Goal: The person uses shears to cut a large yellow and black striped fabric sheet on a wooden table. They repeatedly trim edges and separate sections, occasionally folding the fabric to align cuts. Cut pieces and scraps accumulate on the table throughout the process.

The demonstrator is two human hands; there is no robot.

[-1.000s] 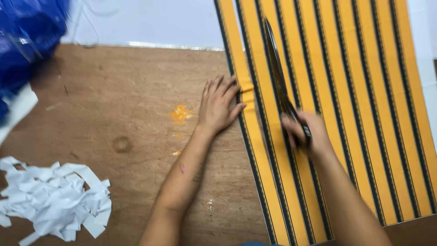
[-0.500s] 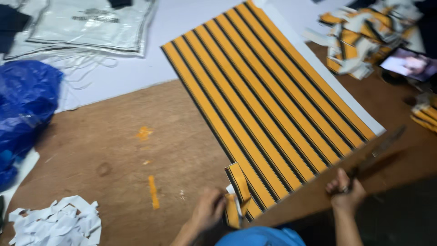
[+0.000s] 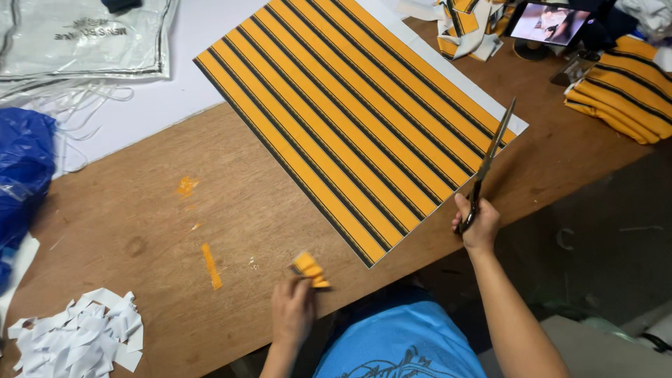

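Clear plastic package (image 3: 84,35) top left, blue plastic bag (image 3: 24,175) left edge, lit phone screen (image 3: 548,22) top right

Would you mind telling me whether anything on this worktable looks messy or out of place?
White paper scraps lie heaped at the table's near left corner, and a loose orange strip lies alone on the bare wood beside an orange smear.

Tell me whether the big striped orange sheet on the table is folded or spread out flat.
Spread flat. The striped sheet lies open on the wooden table, every stripe running straight, corner to corner, no crease or fold visible.
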